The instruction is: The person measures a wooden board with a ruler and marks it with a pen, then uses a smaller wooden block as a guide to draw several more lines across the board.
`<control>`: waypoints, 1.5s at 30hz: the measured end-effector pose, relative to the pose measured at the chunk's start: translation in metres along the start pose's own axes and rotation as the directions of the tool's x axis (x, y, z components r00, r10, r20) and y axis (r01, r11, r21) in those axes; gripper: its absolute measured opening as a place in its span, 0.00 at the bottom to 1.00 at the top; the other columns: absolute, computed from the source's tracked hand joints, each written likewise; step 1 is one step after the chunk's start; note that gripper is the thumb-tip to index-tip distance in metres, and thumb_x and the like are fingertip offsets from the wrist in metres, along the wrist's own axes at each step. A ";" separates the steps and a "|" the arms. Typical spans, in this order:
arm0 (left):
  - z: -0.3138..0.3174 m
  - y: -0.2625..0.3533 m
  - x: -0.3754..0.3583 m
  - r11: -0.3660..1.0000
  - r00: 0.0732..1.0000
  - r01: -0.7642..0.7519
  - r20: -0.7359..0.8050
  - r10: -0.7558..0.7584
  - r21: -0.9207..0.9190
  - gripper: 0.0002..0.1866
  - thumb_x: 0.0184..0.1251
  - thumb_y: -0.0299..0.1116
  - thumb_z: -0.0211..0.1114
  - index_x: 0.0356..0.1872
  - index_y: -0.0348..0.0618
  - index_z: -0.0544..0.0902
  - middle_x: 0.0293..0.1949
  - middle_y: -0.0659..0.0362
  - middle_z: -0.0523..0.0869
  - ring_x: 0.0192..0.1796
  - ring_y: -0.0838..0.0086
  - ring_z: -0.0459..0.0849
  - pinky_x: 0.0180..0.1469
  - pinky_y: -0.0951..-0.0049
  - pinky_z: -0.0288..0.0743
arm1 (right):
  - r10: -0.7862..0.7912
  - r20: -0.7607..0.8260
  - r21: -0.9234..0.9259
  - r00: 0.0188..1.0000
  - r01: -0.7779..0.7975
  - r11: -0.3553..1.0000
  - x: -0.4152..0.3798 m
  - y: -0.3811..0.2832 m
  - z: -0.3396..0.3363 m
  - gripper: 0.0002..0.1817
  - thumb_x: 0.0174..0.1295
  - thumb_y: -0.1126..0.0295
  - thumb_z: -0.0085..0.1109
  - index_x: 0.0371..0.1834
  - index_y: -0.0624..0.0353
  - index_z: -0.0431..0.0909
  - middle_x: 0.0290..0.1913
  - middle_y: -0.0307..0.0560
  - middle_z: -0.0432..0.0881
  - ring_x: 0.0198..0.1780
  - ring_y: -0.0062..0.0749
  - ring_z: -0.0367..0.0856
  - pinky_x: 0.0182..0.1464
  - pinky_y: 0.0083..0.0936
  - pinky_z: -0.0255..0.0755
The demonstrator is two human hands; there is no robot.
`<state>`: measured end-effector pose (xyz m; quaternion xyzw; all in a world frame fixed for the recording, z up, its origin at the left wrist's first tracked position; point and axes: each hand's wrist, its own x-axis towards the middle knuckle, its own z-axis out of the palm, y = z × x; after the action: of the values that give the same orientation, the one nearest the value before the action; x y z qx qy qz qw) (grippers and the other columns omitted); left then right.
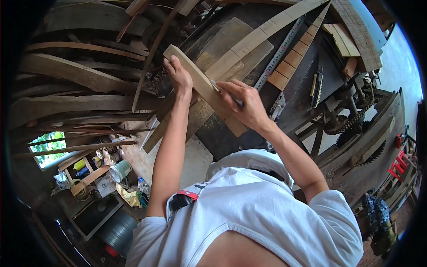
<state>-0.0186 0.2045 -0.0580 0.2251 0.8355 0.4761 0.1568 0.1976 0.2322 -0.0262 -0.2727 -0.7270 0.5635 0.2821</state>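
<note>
My left hand (179,76) is closed around the edge of a wooden board (194,70) near its upper left end, thumb pointing up along it. In my right hand (247,105), the fingers pinch a slim pencil-like marking tool (215,84); its tip is at the board's face, though its exact kind is hard to make out. Behind the board runs a long curved wood strip (267,32) with pencil lines across it. A steel ruler (279,54) lies to the right of that strip, beside a tapered wood piece (291,58) with cross lines.
A box-cutter-like tool (317,85) lies on the dark machine table (329,66). Toothed circular blades (371,153) and a chain (367,104) are at the right. Rough planks (80,71) are stacked at the left. A bucket (120,170) stands lower left.
</note>
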 end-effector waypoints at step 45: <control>0.068 0.050 0.021 0.996 0.994 -0.048 0.093 0.055 -0.075 0.39 0.81 0.53 0.38 0.74 0.22 0.50 0.74 0.30 0.55 0.78 0.46 0.56 0.77 0.62 0.52 | 0.019 -0.379 -0.055 0.925 -0.043 0.998 -0.014 0.006 -0.073 0.12 0.67 0.78 0.56 0.52 0.65 0.82 0.38 0.53 0.84 0.39 0.36 0.87 0.45 0.26 0.78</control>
<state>0.0073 0.2869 -0.0489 0.2632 0.8032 0.4986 0.1921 0.2604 0.2725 -0.0185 -0.3964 -0.6718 0.4819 0.3991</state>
